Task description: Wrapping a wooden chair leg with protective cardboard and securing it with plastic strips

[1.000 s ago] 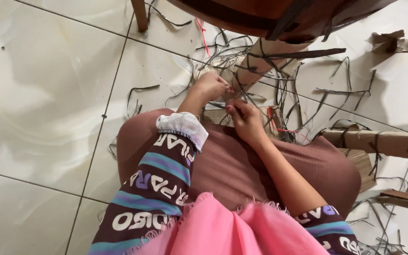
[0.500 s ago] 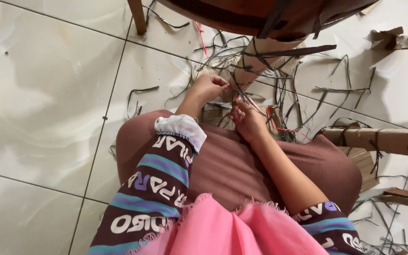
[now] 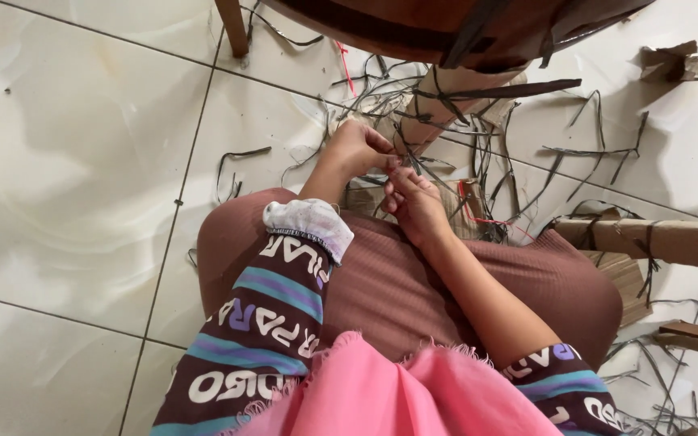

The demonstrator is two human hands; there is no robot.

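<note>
- Above the brown-clad knees, the left hand [image 3: 359, 147] and right hand [image 3: 414, 198] meet, nearly touching.
- Left grip: fingers pinched on thin dark flat weaving strips [image 3: 404, 145] at the wrapped wooden chair leg [image 3: 446, 101].
- Right grip: fingers curled about the same strips, just below.
- Loose strip offcuts [image 3: 591, 149] lie scattered on the white tiled floor [image 3: 66, 161].
- Second wooden chair leg [image 3: 656, 241] lies to the right, well apart.

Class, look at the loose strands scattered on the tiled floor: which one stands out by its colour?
The thin red strand lying near the top, just left of the wooden furniture. The other strands scattered around it are dark grey or black; this one is bright red.
</note>
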